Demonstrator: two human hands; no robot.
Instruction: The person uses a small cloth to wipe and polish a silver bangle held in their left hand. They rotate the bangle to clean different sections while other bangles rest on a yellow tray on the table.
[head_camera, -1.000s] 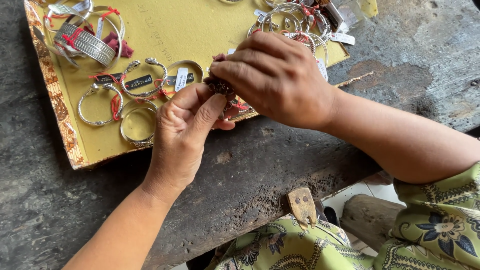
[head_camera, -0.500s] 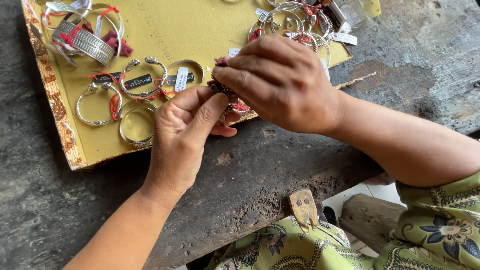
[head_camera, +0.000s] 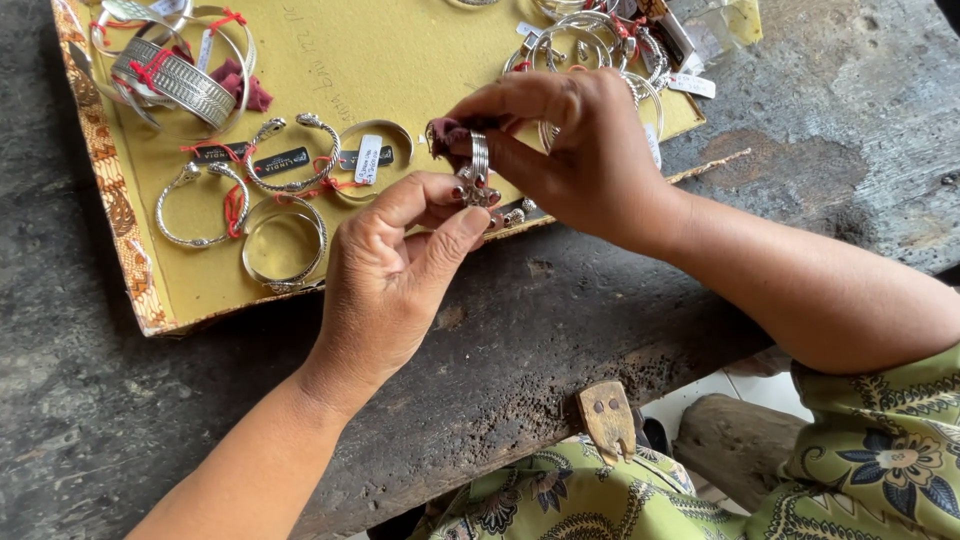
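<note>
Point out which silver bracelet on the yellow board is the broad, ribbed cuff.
The wide ribbed cuff at the yellow board's top left corner, tied with red thread. The other bracelets there are thin wire bangles.

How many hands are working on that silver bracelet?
2. The left hand reaches up from below and pinches the silver bracelet; the right hand comes in from the right and grips it from above, over the yellow tray.

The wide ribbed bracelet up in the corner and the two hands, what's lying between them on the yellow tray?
In the head view, between the wide ribbed bracelet and the hands lie thin silver bangles with red strings and small tags, on the yellow tray.
</note>
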